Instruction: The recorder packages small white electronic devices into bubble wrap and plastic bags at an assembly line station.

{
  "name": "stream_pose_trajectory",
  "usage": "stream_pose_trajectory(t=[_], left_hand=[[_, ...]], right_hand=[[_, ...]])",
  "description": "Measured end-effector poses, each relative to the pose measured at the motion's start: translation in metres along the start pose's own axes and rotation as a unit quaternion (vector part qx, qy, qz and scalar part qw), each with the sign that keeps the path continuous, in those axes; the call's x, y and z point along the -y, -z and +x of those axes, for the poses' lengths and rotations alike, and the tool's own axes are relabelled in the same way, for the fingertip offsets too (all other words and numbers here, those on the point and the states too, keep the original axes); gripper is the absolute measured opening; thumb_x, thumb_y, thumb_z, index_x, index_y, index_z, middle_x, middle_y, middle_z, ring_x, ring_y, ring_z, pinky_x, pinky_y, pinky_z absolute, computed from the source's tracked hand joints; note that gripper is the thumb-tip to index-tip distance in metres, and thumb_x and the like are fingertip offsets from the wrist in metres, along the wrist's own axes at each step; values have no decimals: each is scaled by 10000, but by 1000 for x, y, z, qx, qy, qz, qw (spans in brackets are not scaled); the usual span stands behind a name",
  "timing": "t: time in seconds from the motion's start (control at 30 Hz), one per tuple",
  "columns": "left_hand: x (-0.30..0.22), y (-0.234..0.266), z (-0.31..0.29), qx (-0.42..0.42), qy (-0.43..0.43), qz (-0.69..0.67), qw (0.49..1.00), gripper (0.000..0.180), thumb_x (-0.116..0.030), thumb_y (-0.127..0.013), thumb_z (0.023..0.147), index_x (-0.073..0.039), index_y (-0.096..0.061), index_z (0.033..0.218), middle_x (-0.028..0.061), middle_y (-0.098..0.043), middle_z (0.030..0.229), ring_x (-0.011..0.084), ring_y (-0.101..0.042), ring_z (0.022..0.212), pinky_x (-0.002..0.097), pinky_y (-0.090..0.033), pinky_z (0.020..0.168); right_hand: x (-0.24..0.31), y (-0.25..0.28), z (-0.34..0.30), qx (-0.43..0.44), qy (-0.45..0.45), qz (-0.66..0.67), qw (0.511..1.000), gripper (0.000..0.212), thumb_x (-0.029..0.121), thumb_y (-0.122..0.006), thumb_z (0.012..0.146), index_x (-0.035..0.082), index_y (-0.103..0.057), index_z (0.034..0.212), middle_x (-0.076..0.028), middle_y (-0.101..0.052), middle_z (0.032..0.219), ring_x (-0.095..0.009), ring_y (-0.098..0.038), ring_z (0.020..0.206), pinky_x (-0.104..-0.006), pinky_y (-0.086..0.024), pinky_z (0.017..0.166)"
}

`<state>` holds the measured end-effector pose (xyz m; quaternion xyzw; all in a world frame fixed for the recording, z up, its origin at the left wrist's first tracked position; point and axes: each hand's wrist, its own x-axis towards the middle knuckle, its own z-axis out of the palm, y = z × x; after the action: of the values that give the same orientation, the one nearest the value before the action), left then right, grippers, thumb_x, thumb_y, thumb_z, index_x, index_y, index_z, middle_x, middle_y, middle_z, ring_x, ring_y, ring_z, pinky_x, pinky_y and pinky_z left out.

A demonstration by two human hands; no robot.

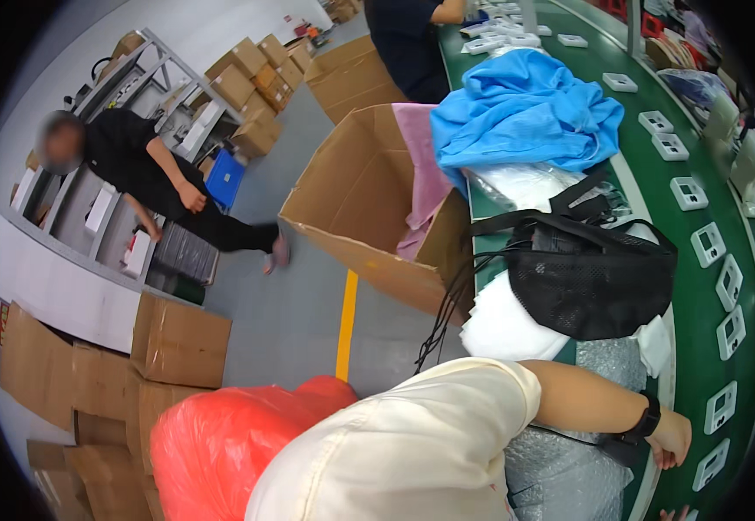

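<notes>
My left arm, in a cream sleeve with a black watch (646, 418) at the wrist, reaches across to the green conveyor belt (646, 260). At the belt's near edge, my left hand (672, 438) has its fingers curled; what they hold, if anything, is hidden. Of my right hand (674, 515), only fingertips show at the bottom edge, near the belt. White rectangular device housings (720, 406) with dark openings lie in a line on the belt, one (711, 464) just beyond my left hand. Bubble wrap (560, 473) lies beneath my left forearm.
A black mesh bag (594, 282), white foam sheets (507, 326) and blue cloth (525, 113) lie beside the belt. An open carton (360, 191) and a red plastic bag (230, 434) stand left of it. One person (156, 174) is near the shelves; another (408, 43) stands farther along the belt.
</notes>
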<state>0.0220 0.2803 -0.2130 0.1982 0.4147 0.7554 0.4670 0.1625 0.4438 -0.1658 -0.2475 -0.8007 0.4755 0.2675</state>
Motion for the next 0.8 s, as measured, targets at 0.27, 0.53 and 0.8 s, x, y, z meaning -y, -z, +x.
stream_pose_trajectory(t=[0.27,0.53,0.8], left_hand=[[-1,-6,-9,11,10,17,1000,116,-86,-587,753,19,-580,801,100,-589,706,159,-592,597,295,-526,557],[-21,-2,-20,22,32,68,997,175,-126,-546,820,-7,-577,944,66,-601,837,113,-588,733,225,-492,649],[-24,-29,-15,19,86,101,991,197,-141,-533,842,-26,-540,1002,43,-560,882,102,-543,816,232,-466,741]], right_hand=[[-71,20,29,47,49,-45,997,351,156,-486,865,48,-464,1199,-32,-524,895,-113,-470,791,-213,-370,720],[-31,2,21,50,0,-82,995,410,103,-547,818,73,-459,1217,-9,-525,785,-84,-463,695,-204,-394,649],[-49,30,22,-1,11,-163,987,494,168,-595,765,126,-442,1233,-10,-503,662,-122,-489,591,-251,-404,570]])
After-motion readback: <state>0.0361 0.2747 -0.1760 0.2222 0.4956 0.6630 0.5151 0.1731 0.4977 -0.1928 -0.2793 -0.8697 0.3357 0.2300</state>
